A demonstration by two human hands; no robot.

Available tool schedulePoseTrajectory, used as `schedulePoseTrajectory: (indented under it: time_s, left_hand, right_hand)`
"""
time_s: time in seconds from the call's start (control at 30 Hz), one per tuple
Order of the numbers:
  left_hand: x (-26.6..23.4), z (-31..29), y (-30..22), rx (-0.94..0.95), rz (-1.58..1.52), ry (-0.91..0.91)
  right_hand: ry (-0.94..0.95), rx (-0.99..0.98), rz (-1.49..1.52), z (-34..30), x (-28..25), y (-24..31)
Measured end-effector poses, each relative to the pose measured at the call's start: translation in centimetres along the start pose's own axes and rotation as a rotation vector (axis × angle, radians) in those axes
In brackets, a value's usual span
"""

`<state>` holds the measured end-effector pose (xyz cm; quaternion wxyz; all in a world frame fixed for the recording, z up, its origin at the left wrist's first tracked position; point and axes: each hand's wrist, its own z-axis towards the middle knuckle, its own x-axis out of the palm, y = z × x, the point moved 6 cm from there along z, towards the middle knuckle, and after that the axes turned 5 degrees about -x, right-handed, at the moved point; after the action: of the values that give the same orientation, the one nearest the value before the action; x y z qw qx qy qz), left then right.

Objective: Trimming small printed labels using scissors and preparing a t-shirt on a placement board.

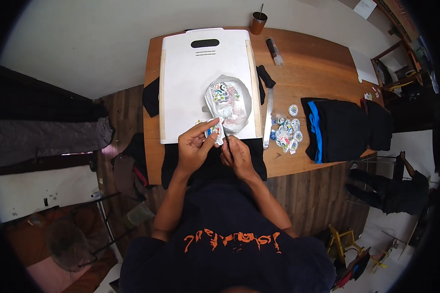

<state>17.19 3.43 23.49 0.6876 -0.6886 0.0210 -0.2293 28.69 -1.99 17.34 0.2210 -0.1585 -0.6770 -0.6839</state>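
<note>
My left hand (196, 145) pinches a small printed sticker-like piece (214, 132) with a white border and red, blue and green artwork. Close beside it, my right hand (237, 154) is closed around a thin dark tool (226, 139), which looks like small scissors; its handles are hidden by my fingers. The tool's tip is at the right edge of the piece. Just beyond both hands, an open whitish plastic bag (248, 100) holds several printed pieces. The bag rests on a white board (181, 73) with a dark handle slot.
Right of the board, a metal ruler (268, 117) lies near a pile of cut printed pieces (287, 134) on the wooden table (298, 63). Folded dark clothes (342, 129) are farther right. A brown cup (258, 23) and a clear tube (275, 51) stand at the back. Another person (401, 185) is at the right.
</note>
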Motion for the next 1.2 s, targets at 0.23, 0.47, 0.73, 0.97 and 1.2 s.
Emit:
schedulePoseTrajectory:
  time_s: [0.23,0.47,0.73,0.97,1.2]
  left_hand:
    - [0.0,-0.1,0.2,-0.007,-0.048,-0.037]
    - [-0.1,0.1,0.4,-0.026,-0.050,-0.149]
    - [-0.1,0.1,-0.1,0.057,-0.005,-0.139]
    - [-0.3,-0.1,0.2,0.008,-0.003,-0.178]
    - [-0.5,0.1,-0.1,0.104,0.167,-0.204]
  right_hand:
    - [-0.013,0.020,0.018,-0.1,0.1,-0.2]
    - [-0.005,0.002,0.049,0.0,0.1,-0.1]
    - [0.001,0.061,-0.033,0.1,0.7,-0.1]
    - [0.049,0.043,0.058,0.0,0.8,-0.7]
    - [0.016,0.033,0.069,0.0,0.9,-0.4]
